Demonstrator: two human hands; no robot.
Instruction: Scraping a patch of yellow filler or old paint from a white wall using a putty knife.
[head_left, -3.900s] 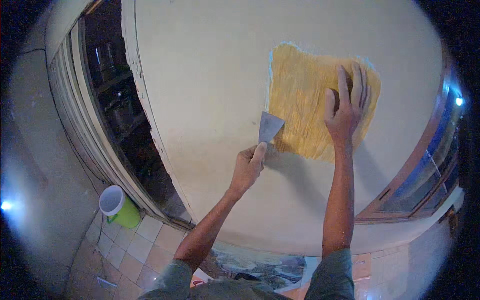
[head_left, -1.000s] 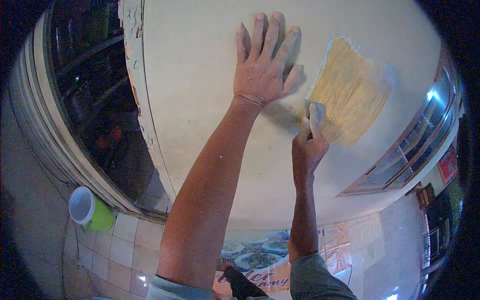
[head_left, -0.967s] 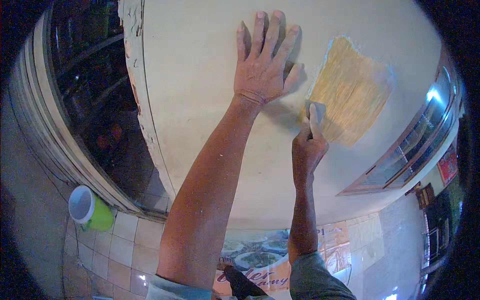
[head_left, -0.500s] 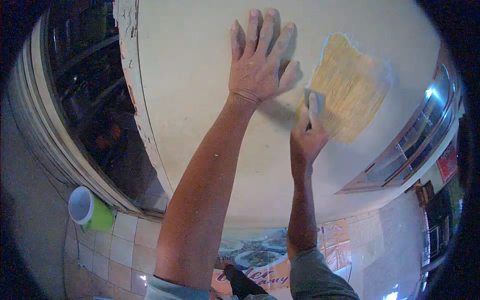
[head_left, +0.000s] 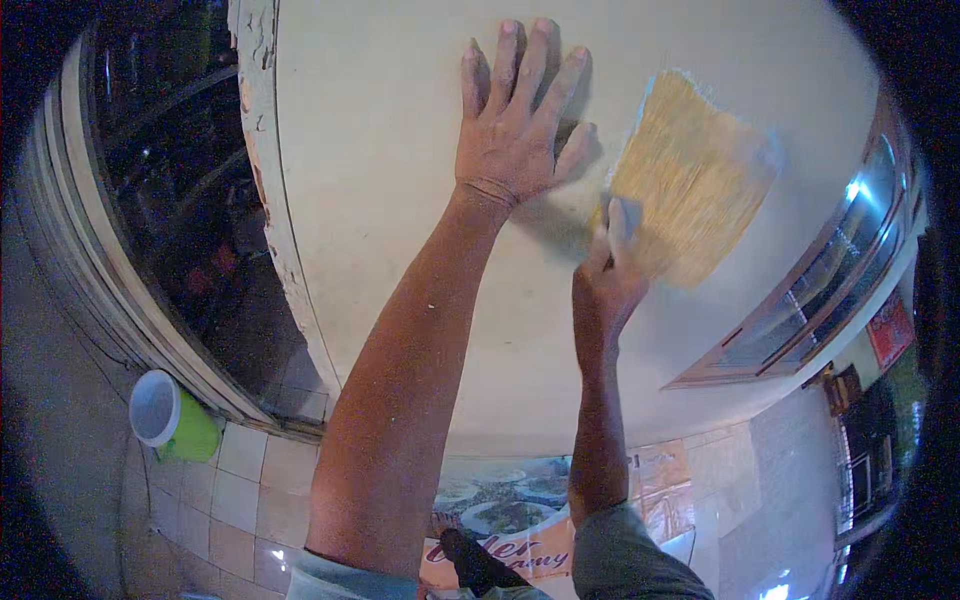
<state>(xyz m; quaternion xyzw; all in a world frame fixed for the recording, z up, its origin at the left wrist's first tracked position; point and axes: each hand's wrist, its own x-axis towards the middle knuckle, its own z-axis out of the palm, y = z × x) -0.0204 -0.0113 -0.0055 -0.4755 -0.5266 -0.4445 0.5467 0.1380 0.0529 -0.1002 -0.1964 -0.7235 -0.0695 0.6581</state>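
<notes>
1. The pale wall [head_left: 350, 180] fills the middle.
2. The yellow patch [head_left: 700, 180], rough-edged, covers part of its right side.
3. The left hand [head_left: 510, 140] rests open against the wall, fingers spread, left of the patch.
4. The right hand [head_left: 610, 275] grips the scraper.
5. The scraper [head_left: 632, 210], partly finger-covered, is at the patch's lower-left edge.
</notes>
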